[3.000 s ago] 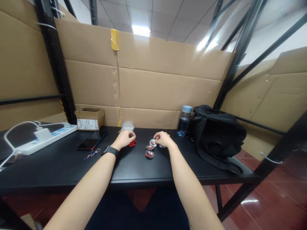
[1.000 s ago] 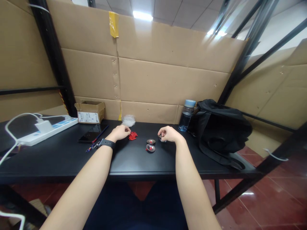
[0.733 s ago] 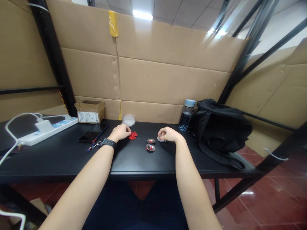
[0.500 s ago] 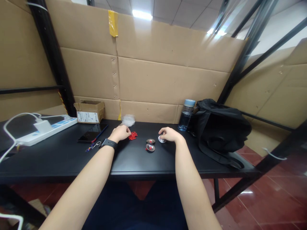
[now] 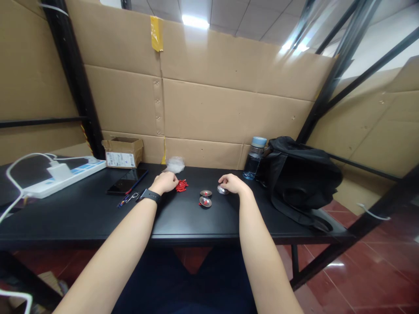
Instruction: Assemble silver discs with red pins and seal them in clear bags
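My left hand (image 5: 166,182), with a dark watch on its wrist, rests on the black table at the left edge of a small pile of red pieces (image 5: 182,186). Its fingers are drawn together, and whatever lies between the fingertips is hidden. My right hand (image 5: 231,183) has its fingertips closed on a shiny round metal dish (image 5: 222,190), partly covered by the fingers. Between the hands sit two similar small metal dishes, a rear one (image 5: 206,193) and a front one (image 5: 205,202), each with red in its middle.
Beyond the left hand lies a crumpled clear plastic bag (image 5: 176,164). To the left are a phone (image 5: 127,181), a keyring (image 5: 127,199), an open cardboard box (image 5: 122,152) and a white power strip (image 5: 65,178). A water bottle (image 5: 254,158) and black backpack (image 5: 301,174) stand right.
The metal dish under my right hand has turned and shows less of its face. My left hand has stayed by the red pile. The view has shifted slightly.
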`<state>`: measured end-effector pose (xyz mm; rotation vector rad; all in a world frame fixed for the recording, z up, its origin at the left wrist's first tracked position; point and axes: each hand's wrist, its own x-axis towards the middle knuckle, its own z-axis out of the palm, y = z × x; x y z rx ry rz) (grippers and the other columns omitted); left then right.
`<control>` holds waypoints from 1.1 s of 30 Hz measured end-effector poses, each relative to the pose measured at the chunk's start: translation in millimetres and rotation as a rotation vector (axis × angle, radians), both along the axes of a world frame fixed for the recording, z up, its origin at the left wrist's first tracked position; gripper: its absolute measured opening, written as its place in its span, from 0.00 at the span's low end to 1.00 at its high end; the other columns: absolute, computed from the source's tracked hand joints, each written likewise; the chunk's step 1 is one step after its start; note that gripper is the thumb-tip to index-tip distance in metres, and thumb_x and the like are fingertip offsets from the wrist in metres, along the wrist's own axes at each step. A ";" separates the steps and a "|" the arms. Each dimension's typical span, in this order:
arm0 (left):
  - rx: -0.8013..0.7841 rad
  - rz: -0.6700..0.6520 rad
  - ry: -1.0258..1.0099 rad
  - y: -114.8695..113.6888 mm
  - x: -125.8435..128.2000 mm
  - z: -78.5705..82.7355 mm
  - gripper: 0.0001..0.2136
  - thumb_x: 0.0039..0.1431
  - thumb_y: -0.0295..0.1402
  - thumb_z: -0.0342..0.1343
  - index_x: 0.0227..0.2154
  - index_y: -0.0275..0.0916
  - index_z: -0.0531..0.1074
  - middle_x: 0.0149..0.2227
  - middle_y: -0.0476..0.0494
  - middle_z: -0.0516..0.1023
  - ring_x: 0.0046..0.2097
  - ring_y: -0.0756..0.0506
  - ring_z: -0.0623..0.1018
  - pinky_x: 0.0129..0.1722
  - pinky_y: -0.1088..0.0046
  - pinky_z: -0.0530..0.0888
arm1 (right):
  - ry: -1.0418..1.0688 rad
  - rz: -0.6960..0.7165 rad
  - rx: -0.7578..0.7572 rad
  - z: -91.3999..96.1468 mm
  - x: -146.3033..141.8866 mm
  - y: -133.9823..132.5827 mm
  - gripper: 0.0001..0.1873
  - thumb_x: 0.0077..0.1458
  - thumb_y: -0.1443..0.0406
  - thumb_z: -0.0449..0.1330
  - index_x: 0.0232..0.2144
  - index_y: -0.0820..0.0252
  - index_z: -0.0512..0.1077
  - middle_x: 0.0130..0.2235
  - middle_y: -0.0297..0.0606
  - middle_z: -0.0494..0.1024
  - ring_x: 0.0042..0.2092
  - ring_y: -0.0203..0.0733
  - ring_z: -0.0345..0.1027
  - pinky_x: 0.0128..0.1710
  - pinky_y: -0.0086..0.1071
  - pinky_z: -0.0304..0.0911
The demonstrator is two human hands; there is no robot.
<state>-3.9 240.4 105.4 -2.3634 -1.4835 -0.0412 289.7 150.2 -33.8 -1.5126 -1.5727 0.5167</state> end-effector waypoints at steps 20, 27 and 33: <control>-0.003 -0.139 -0.096 -6.1 12.1 -6.2 0.11 0.62 0.38 0.53 0.35 0.44 0.81 0.39 0.45 0.85 0.44 0.42 0.82 0.44 0.71 0.73 | 0.010 -0.045 0.043 -8.9 -7.9 16.0 0.10 0.60 0.72 0.59 0.34 0.59 0.81 0.38 0.38 0.84 0.38 0.38 0.75 0.37 0.24 0.63; -0.050 -0.185 -0.121 -12.3 15.1 -4.2 0.12 0.61 0.39 0.54 0.32 0.42 0.82 0.38 0.44 0.85 0.42 0.41 0.82 0.42 0.71 0.74 | 0.025 -0.064 0.065 -6.6 -10.1 17.3 0.11 0.61 0.73 0.58 0.33 0.60 0.80 0.36 0.38 0.83 0.37 0.37 0.74 0.37 0.25 0.62; -0.080 -0.229 -0.173 -12.8 14.8 -5.1 0.11 0.61 0.37 0.54 0.34 0.41 0.81 0.39 0.44 0.84 0.42 0.42 0.82 0.42 0.70 0.73 | 0.054 -0.017 0.255 5.0 -18.9 10.0 0.08 0.58 0.68 0.62 0.40 0.59 0.80 0.37 0.37 0.81 0.37 0.37 0.73 0.37 0.26 0.63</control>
